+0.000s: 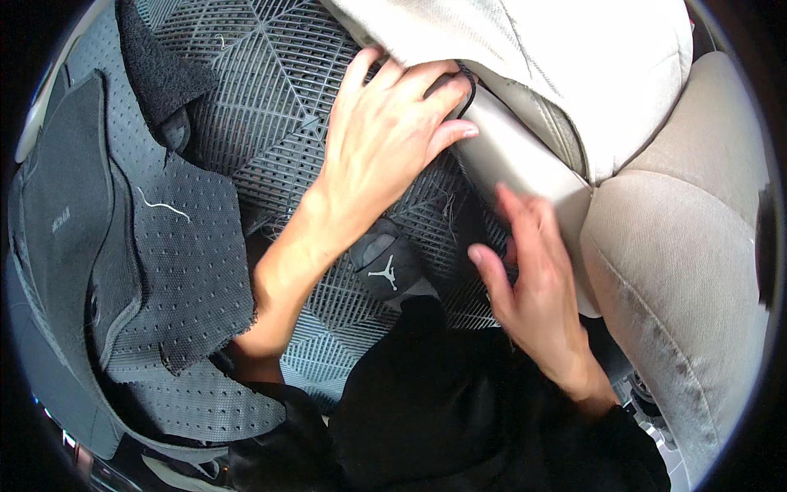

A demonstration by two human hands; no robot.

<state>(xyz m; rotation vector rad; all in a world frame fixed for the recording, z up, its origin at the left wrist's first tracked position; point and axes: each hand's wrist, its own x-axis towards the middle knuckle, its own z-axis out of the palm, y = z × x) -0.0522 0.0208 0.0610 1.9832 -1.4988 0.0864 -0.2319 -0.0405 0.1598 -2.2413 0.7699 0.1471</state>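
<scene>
A pale fabric seat cover [590, 74] lies over the car seat at the upper right, its lower edge lifting off a smooth beige panel [520, 152]. My left hand [389, 115] reaches to that edge, its fingers curled at the hem and partly hidden beneath the fabric. Its thumb points right, across the panel. Beside the index finger shows a thin black cord [470, 92]. Lower right, my right hand [533, 279] hovers near the panel, holding nothing, with fingers apart and slightly blurred.
Black dimpled matting [184, 254] with frayed edges is draped along the left side. Grey grid tiles [270, 90] cover the floor, with loose threads on them. My black shoe [385, 262] stands between my arms. A beige padded seat section [664, 303] bulges at the right.
</scene>
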